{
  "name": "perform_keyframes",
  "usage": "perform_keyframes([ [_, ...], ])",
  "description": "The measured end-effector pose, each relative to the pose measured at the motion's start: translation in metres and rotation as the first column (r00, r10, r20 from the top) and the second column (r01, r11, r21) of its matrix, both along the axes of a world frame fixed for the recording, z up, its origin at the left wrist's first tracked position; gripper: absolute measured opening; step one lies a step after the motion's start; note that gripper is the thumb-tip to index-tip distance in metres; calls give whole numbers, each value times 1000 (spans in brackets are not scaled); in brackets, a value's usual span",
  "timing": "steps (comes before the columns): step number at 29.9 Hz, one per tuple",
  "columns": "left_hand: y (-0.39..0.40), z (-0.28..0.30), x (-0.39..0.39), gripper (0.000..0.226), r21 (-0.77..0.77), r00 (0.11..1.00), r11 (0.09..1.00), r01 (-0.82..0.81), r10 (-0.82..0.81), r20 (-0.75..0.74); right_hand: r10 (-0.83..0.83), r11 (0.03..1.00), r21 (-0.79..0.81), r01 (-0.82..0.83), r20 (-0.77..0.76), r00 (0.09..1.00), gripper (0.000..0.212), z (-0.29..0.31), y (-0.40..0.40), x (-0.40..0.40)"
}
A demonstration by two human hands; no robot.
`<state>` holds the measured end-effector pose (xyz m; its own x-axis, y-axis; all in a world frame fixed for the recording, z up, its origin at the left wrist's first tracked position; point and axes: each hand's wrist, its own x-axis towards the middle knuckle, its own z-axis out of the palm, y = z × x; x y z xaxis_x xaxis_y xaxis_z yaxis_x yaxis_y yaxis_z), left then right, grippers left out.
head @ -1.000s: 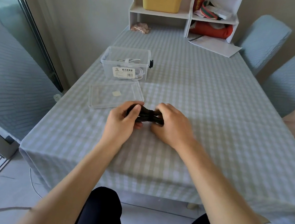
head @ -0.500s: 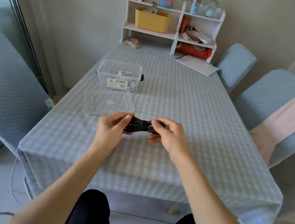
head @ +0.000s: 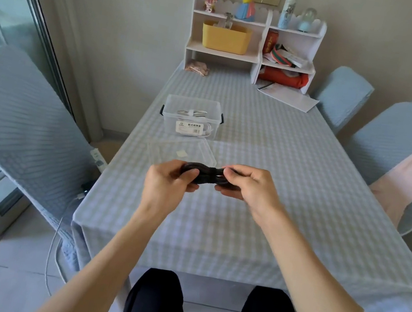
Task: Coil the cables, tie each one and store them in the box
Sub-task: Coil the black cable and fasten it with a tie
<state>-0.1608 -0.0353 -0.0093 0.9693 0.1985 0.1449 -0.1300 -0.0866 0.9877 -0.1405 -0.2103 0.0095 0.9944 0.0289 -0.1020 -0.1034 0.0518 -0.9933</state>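
Here, the black cable bundle [head: 203,174] is held above the checked tablecloth [head: 291,175], just in front of the clear lid [head: 171,147] lying flat on it. The left hand [head: 167,184] grips one end with curled fingers; the right hand [head: 248,187] pinches the other end, close to a band around the bundle's middle. Beyond the lid stands the open transparent box [head: 192,118], containing a coiled white cable [head: 193,113].

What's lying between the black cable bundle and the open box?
In the head view, the clear lid lies flat on the tablecloth between the cable bundle held in both hands and the box.
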Motion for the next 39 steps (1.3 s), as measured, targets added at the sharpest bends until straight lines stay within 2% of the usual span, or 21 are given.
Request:
perform_keyframes([
  [3,7,5,5,18,246,996,968,-49,28,90,8,997,72,-1,-100,995,8,4,5,8],
  [5,14,13,8,8,242,998,969,55,-63,26,16,999,35,-15,-43,999,9,4,6,11],
  [7,15,20,14,26,232,985,958,171,-160,-63,15,1000,-2,-15,29,999,9,4,11,14],
  [8,12,22,16,33,302,987,940,160,-148,-63,11,1000,-24,-10,36,999,12,5,13,15],
  [10,3,21,21,38,471,997,882,6,-44,70,-3,991,-137,0,-22,1000,34,8,21,20],
  [12,-3,16,24,37,482,979,869,-115,17,203,-44,938,-345,25,-48,998,56,9,28,27],
  [13,-7,14,26,37,469,977,873,-134,38,208,-71,900,-431,59,-11,997,61,6,30,34],
  [14,-9,15,30,39,453,985,882,-130,61,164,-96,865,-490,110,55,994,63,4,33,41],
  [16,-14,23,39,45,422,994,903,-76,104,-44,-109,828,-527,192,185,977,63,-4,35,55],
  [18,-15,28,54,52,410,961,911,-51,156,-226,-84,812,-536,231,285,955,60,-13,37,70],
  [20,-18,28,72,52,378,930,921,-97,219,-296,-32,781,-554,289,427,904,60,-19,36,85],
  [22,-27,24,87,48,282,908,950,-138,235,-348,6,762,-536,364,567,824,59,-21,32,98],
  [24,-40,21,100,46,206,889,963,-174,243,-389,13,777,-507,374,606,795,57,-24,21,116],
  [26,-46,19,105,54,199,898,964,-179,242,-367,24,791,-524,316,543,840,59,-26,15,128],
  [28,-49,20,113,55,242,926,957,-163,233,-296,35,841,-513,172,369,929,61,-23,9,141],
  [31,-46,25,121,28,266,963,953,-148,200,-181,50,896,-444,29,164,985,59,-11,1,156],
  [34,-29,26,123,12,106,970,982,-154,170,-171,116,934,-346,-93,47,992,45,-5,-3,159],
  [37,-16,29,123,14,-104,975,989,-106,83,-204,179,973,-154,-173,25,984,21,0,-14,161],
  [39,-9,36,129,17,-155,977,984,-83,50,-208,192,975,-118,-187,37,981,13,5,-20,165],
])
